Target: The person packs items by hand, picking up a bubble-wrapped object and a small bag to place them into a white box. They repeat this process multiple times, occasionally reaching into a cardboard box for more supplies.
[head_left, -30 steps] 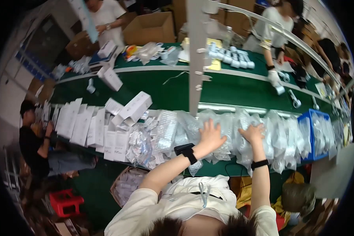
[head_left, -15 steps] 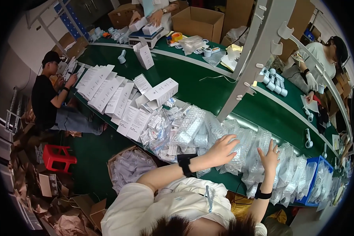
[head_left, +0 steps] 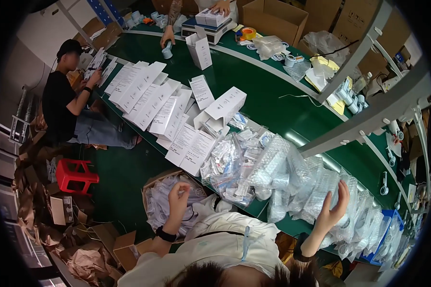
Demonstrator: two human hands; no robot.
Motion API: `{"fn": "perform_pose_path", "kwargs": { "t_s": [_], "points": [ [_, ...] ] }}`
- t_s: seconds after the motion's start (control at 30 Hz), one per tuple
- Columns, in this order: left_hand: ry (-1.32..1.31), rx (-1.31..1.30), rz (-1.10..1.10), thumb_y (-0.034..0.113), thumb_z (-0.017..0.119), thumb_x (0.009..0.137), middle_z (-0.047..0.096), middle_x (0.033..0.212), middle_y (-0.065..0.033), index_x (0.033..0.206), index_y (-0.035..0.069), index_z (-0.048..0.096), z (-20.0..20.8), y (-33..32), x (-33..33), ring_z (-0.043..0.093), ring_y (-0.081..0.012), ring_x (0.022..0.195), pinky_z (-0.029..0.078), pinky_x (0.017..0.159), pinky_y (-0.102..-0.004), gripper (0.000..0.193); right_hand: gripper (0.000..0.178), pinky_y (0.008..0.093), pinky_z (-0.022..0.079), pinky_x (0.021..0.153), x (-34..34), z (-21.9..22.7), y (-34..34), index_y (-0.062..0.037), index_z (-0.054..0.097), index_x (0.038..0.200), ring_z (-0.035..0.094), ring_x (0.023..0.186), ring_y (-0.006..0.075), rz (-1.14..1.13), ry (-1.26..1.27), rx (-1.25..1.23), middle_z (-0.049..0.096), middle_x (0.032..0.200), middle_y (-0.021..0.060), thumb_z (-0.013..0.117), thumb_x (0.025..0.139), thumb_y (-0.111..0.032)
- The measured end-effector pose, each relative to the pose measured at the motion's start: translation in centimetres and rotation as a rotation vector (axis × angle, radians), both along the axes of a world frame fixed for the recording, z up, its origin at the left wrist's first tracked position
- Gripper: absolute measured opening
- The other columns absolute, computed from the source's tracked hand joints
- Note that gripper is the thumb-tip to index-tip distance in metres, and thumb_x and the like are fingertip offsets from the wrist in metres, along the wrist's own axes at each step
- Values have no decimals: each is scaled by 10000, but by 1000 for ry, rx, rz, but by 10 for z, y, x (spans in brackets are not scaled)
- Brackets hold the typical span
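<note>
My left hand [head_left: 178, 200] is raised over a carton of clear plastic bags [head_left: 159, 203], its fingers loosely bent and apart with nothing in them. My right hand [head_left: 334, 210] stands open in front of a row of bubble-wrap bags [head_left: 323, 189], thumb and fingers spread. Whether its fingers touch the bags behind cannot be made out. Left of that row lies a heap of small clear packets [head_left: 225, 165]. Farther left, open white printed boxes [head_left: 139, 93] lean in overlapping rows along the bench edge.
A blue bin [head_left: 388, 234] with bagged items stands at the right end. A grey metal post [head_left: 349, 129] slants over the green belt [head_left: 268, 103]. Across it, a co-worker's hand [head_left: 167, 36] is at a white part [head_left: 166, 50]. A red stool [head_left: 76, 177] stands left.
My left hand has drawn back from the bubble-wrap bags to the carton side. My right hand stays by the bags. The view has shifted. The co-worker's hand has reached the white part.
</note>
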State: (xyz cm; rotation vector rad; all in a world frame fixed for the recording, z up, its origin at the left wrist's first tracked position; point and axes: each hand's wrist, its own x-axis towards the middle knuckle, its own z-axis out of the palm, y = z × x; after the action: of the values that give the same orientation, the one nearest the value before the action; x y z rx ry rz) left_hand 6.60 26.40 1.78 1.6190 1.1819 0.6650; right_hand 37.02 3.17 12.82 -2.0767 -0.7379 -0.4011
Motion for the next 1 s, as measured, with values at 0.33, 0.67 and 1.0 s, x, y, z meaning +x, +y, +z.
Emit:
{"fn": "perform_pose_path", "kwargs": {
  "t_s": [0.33,0.67,1.0],
  "points": [
    [5,-66,163,-37,520,757,565,774,-16,825,20,556,-23,52,-85,529,-85,695,424,562,-227,95,458,401,364,899,-36,-62,321,-31,507,1114,414,1111,325,527,-211,-557,467,1175,157,602,667,-11],
    [-242,-724,1316,11,508,707,545,780,-78,938,12,508,-186,-113,-209,528,-151,669,428,533,-248,231,202,236,404,675,-326,-134,244,0,485,917,497,750,157,1112,1317,182,503,870,91,466,736,88],
    [602,-1221,1098,176,593,731,445,1151,-159,1046,19,499,-401,-281,-286,436,-295,1082,447,787,-386,364,632,377,464,796,-367,-514,117,-20,508,1105,555,950,315,173,892,-1256,583,995,177,740,555,-227]
  ]
}}
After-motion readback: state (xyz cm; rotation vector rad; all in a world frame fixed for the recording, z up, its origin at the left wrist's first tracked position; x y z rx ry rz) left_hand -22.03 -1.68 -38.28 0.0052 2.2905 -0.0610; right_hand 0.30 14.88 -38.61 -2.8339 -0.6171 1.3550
